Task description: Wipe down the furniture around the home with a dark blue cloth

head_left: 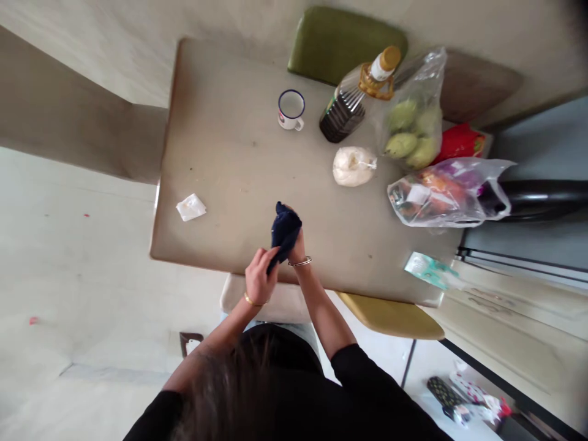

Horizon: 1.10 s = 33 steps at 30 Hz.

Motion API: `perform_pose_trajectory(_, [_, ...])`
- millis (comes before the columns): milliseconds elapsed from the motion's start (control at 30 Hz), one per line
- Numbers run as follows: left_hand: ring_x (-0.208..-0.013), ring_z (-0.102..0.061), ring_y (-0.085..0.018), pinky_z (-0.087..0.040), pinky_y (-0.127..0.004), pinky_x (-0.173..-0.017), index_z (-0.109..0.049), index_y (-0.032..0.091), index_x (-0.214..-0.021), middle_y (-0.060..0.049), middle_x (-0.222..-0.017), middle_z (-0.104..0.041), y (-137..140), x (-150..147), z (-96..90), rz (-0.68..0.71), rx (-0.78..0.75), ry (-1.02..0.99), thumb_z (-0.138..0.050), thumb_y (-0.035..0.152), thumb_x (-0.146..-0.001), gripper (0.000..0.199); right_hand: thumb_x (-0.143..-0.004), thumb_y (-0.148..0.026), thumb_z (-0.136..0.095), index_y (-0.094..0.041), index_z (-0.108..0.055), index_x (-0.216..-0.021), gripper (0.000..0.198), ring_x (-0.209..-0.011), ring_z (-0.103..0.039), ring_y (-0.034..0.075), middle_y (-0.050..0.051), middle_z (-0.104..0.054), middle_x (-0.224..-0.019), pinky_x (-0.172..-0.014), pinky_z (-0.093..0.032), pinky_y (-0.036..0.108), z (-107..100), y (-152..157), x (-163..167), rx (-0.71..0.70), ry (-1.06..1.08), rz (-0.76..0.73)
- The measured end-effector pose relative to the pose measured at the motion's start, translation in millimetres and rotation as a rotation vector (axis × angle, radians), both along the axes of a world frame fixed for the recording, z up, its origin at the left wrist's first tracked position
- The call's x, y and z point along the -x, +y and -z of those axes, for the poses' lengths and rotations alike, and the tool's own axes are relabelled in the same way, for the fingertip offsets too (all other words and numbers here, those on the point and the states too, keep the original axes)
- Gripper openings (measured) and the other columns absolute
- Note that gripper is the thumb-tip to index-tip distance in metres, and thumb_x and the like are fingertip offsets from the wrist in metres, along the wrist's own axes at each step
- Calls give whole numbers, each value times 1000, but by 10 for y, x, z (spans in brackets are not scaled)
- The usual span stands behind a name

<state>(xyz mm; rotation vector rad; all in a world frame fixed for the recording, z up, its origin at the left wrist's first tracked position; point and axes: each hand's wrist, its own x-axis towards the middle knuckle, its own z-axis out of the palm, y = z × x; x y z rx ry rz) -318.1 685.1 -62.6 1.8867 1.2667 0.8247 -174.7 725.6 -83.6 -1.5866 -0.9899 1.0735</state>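
Observation:
A crumpled dark navy cloth [285, 231] is held up over the near side of the table, between my two hands. My left hand [261, 274] pinches its lower edge, thumb and fingers closed on the fabric. On the other side, my right hand [297, 246] grips the cloth; most of its fingers are hidden behind the folds. Beyond the hands, a white enamel mug [291, 110] with a blue rim stands upright. A tied clear bag with something white inside [353, 166] lies to the right of the cloth.
On the grey table [220, 153], a white folded tissue [191, 207] lies left. Toward the right stand a bottle of dark liquid [344, 113], a bag of green fruit [411, 135], another plastic bag [441, 193] and a teal packet [429, 269]. Chairs [390, 315] edge the table.

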Motion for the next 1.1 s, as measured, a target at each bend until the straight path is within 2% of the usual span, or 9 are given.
perform_pose_trajectory(100, [-93,-67,-19,-54,-30,-86,-65,21,-118,-7,-101,-67,67,817,3,-354,-39,75,-55,26,-98,23,-84,-23,-61,-24,-63,-119,35,-119,-60,22,5,-68,-121,-110,-45,41,-21,257,492,-95,-58,-31])
perform_pose_trajectory(167, [-94,-66,-21,-54,-33,-86,-65,19,-112,-8,-100,-67,90,1355,92,-521,-58,152,-54,28,-97,21,-82,-19,-62,-25,-67,-107,27,-114,-60,26,5,-69,-110,-109,-44,44,41,346,923,-118,-177,-122])
perform_pose_trajectory(300, [-80,-64,-19,-53,-30,-77,-67,17,-98,-6,-87,-64,187,2032,398,-536,21,234,-55,27,-94,16,-82,-12,-59,-22,-67,-85,14,-101,-59,27,7,-69,-89,-102,-44,43,369,469,1597,20,-429,-229])
perform_pose_trajectory(433, [-83,-64,-17,-53,-29,-79,-71,18,-104,-6,-90,-64,236,2261,542,-564,-15,190,-54,25,-93,21,-84,-13,-59,-21,-66,-87,11,-100,-56,26,7,-70,-92,-99,-44,40,584,431,1770,-21,-562,-219])
perform_pose_trajectory(567, [-77,-64,-15,-52,-26,-73,-73,19,-104,-4,-86,-65,144,2337,469,-528,-7,111,-58,27,-90,22,-87,-23,-61,-21,-66,-90,6,-98,-56,25,7,-71,-93,-96,-46,38,473,262,1721,-72,-575,-152])
perform_pose_trajectory(733, [-63,-61,-13,-48,-24,-64,-69,19,-100,-2,-78,-69,105,2105,308,-525,48,-39,-58,32,-91,19,-84,-34,-63,-20,-60,-87,14,-78,-58,17,3,-63,-88,-69,-48,28,215,92,1445,34,-432,-74])
perform_pose_trajectory(933, [-49,-40,-10,-29,-24,-54,-58,20,-70,4,-52,-46,387,1598,115,-358,307,87,-58,43,-89,30,-83,-57,-68,-23,-39,-64,49,-62,-44,13,-4,-48,-68,-60,-39,25,-160,-189,533,115,-577,-187])
perform_pose_trajectory(1033, [-50,-37,-10,-30,-23,-55,-53,20,-67,5,-52,-43,516,1313,-6,-255,403,23,-57,45,-90,35,-87,-61,-65,-23,-35,-60,55,-55,-35,11,-6,-41,-59,-56,-33,25,-386,-355,22,152,-609,-206])
perform_pose_trajectory(1100, [-52,-38,-10,-32,-22,-55,-54,20,-71,6,-54,-43,615,1071,-46,-181,467,-59,-56,47,-92,35,-87,-58,-67,-23,-34,-61,55,-54,-34,11,-7,-39,-57,-57,-33,26,-486,-387,-272,143,-626,-133])
